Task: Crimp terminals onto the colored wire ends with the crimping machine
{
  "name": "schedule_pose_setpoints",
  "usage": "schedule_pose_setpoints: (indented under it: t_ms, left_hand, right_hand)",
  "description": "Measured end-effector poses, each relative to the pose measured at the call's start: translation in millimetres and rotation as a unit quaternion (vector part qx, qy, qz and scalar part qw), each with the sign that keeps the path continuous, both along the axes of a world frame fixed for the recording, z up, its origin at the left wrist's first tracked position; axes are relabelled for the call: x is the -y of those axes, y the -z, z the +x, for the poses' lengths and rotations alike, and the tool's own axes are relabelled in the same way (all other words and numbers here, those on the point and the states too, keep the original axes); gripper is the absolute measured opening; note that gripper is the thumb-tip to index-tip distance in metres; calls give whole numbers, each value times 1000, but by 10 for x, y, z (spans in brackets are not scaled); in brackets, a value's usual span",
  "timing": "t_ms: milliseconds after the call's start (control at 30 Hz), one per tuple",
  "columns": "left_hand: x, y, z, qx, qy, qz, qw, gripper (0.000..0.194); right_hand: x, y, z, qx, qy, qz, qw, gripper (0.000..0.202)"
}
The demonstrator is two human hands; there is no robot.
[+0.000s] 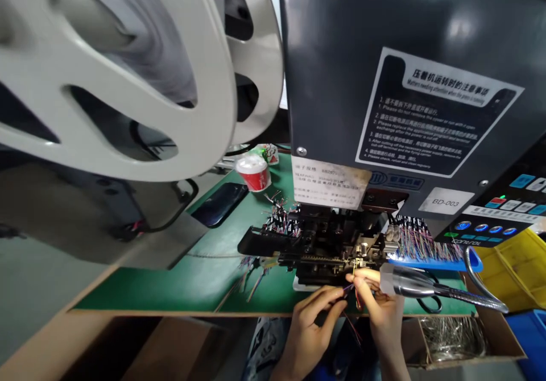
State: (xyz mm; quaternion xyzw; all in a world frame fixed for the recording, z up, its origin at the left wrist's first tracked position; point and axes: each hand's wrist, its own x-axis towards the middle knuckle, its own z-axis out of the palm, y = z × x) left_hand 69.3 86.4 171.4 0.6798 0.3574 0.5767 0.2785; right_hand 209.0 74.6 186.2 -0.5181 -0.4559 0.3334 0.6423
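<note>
At the front of a dark grey crimping machine (333,57), both my hands are close together over the green table's front edge. My left hand (309,321) is closed, its thumb and fingertips pinching thin wires (357,299), one of them purple. Just right of it, my right hand (379,300) is closed in a pinch on the same bunch, with a yellow wire end pointing up toward the crimping die (363,250). Red and dark strands hang below the fingers. The exact tips are partly hidden by the fingers.
A lamp on a flexible neck (412,281) reaches in beside my right hand. Wire bundles lie in a blue tray (452,264) and behind the die. A large reel (213,85), a phone (219,205) and a red cup (256,176) are left. A cardboard box (503,341) holds metal scrap.
</note>
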Motion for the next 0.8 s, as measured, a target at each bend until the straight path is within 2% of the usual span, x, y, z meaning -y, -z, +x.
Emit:
schedule_pose_setpoints:
  t_ms: [133, 267, 533, 600, 700, 800]
  left_hand:
    - [-16, 5, 2, -1, 2, 2, 1000, 16]
    - [-19, 22, 6, -5, -6, 11, 1000, 17]
    - [-29, 9, 5, -30, -29, 30, 999, 15]
    - [-52, 44, -9, -38, -39, 48, 997, 17]
    - [-109, 175, -18, -46, -60, 73, 994, 24]
    - [-154, 285, -3, -42, -79, 54, 995, 32]
  right_hand:
    - [-28, 2, 15, 21, -6, -17, 1000, 23]
    - [-42, 1, 44, 19, -45, -13, 999, 20]
    - [-47, -73, -27, -29, -23, -41, 998, 16]
    - [-74, -61, -49, -37, -31, -35, 998, 16]
    - [-142, -4, -63, -52, -38, -5, 998, 21]
    - [-192, 38, -49, -43, -37, 10, 998, 25]
